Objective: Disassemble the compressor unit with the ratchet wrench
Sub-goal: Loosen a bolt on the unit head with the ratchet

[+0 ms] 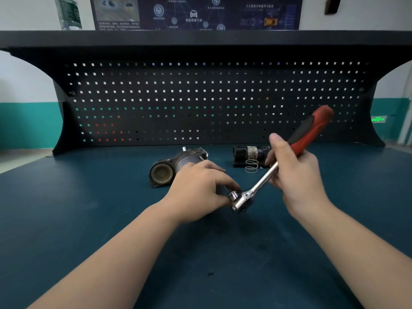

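The compressor unit (166,169), a dirty grey metal housing with a round opening facing me, lies on its side on the bench. My right hand (292,172) grips the ratchet wrench (263,181) where its chrome shaft meets the red and black handle, which points up and to the right. The chrome ratchet head sits low in front of the unit. My left hand (198,188) is closed around the socket at that head, fingertips on it. The hand hides what the socket sits on.
A black cylindrical part (249,153) lies behind my right hand with a wire spring (251,166) in front of it. The blue bench top (89,219) is backed by a black pegboard (200,97) under a shelf.
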Motion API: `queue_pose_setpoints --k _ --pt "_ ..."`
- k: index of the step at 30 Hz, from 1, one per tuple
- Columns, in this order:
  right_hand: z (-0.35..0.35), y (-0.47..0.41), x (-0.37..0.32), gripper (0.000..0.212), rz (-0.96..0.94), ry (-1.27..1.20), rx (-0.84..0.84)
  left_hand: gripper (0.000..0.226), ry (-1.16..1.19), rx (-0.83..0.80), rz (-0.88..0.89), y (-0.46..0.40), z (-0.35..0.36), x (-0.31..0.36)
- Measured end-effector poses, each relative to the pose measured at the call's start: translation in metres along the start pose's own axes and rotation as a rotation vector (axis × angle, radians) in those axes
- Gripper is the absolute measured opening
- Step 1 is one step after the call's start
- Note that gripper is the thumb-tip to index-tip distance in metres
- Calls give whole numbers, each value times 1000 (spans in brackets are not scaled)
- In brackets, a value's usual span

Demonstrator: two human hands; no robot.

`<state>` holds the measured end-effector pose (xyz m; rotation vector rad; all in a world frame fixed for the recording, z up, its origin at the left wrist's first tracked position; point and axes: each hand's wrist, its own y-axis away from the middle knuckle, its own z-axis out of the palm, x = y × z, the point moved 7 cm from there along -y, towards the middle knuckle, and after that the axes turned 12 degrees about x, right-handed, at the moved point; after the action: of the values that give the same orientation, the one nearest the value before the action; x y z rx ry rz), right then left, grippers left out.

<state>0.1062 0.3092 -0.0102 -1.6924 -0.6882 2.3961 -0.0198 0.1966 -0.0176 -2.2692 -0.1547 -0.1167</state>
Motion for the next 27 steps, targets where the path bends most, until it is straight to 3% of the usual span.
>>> queue_pose_setpoints --k 5,9,14,19,22,27 --pt "-4 -13 30 50 301 -17 42 93 46 -29 -17 -2 -2 0" --pt "-5 -14 44 55 456 -22 76 105 97 -23 -42 -1 -3 -4" --pt "-3 -9 56 56 636 -62 100 88 132 -6 -55 -1 -3 -6" --pt "0 -7 61 54 716 -65 91 44 29 -35 26 -1 -2 0" --pt "4 -14 56 52 658 -57 93 34 -2 -47 24 1 0 -2" --pt "10 -22 32 46 387 -102 0 27 36 -24 17 1 -1 -1"
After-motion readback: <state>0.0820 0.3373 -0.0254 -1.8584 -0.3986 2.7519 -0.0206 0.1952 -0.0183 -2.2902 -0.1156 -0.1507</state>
